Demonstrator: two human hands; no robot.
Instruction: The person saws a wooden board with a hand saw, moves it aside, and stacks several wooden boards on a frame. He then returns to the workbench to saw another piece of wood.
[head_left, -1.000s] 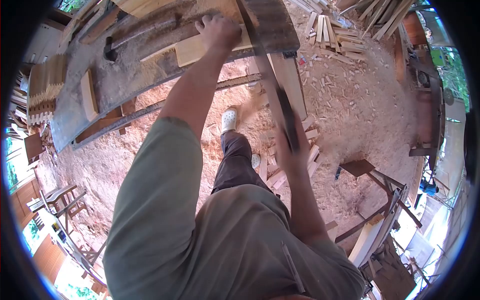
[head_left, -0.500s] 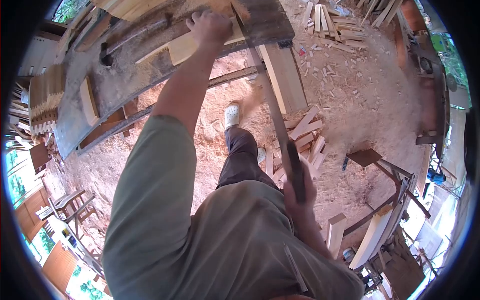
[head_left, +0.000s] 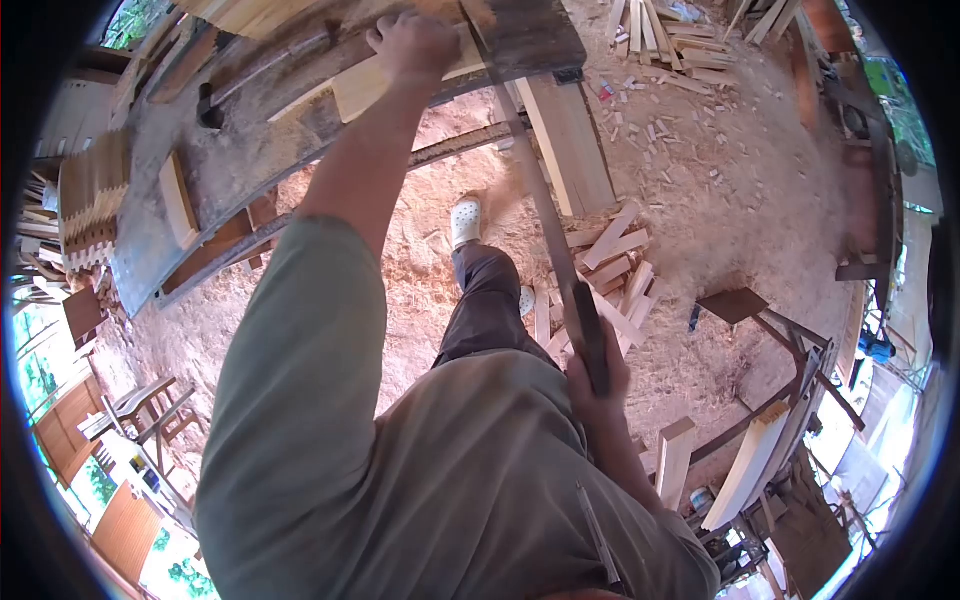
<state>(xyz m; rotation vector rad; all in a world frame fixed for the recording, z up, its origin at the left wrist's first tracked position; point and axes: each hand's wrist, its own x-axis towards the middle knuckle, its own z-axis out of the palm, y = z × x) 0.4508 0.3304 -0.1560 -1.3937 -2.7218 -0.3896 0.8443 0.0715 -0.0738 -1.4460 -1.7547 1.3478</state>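
At the top of the head view, my left hand (head_left: 415, 48) presses with curled fingers on a pale wooden board (head_left: 362, 88) lying along the workbench edge. My right hand (head_left: 608, 375), low and right of my body, is closed round the dark handle of a long handsaw (head_left: 540, 190). Its blade slants up to the bench, just right of my left hand, with the far end at the board. Sawdust lies around that spot. The exact contact between teeth and wood is too blurred to make out.
The dusty workbench (head_left: 255, 150) carries a small wood block (head_left: 178, 200) and a dark clamp-like piece (head_left: 208, 106). Offcuts (head_left: 612, 262) are heaped on the floor by my feet. A thick plank (head_left: 565, 145) stands beyond the saw. Boards lean on a frame (head_left: 745, 470) at right.
The view has shifted slightly, and the saw handle appears a little higher. My left hand stays on the board and my right hand keeps its grip on the saw.
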